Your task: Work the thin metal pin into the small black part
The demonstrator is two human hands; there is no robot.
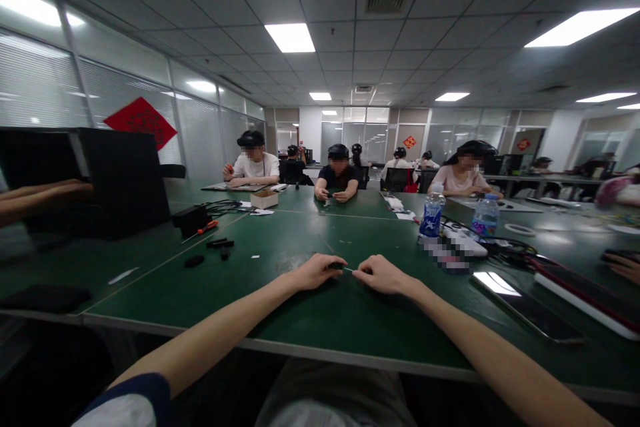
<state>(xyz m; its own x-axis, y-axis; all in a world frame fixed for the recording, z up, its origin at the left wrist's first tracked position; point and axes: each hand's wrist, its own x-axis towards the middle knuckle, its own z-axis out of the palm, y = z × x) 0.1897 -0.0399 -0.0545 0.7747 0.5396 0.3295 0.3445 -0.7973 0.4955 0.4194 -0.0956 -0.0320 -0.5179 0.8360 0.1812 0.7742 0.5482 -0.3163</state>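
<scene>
Both my hands rest low over the green table (280, 307), fingertips a short gap apart. My left hand (317, 271) is closed, thumb and fingers pinching a small dark piece (337, 266) mostly covered by the fingers. Closed in a pinch as well, my right hand (384, 274) has a thin pale rod (348, 269) at its fingertips, pointing toward the dark piece. Whether the rod touches that piece, I cannot tell. To the left of my hands lie several small black parts (220, 243) and a screwdriver (207, 227) with an orange-and-black handle.
A phone (530, 310) lies at my right, near two bottles (433, 212) and a white power strip (463, 240) with cables. Beyond are an open cardboard box (264, 199) and a black box (190, 219). Other people sit around the table; a person's arm (45, 199) reaches in at left.
</scene>
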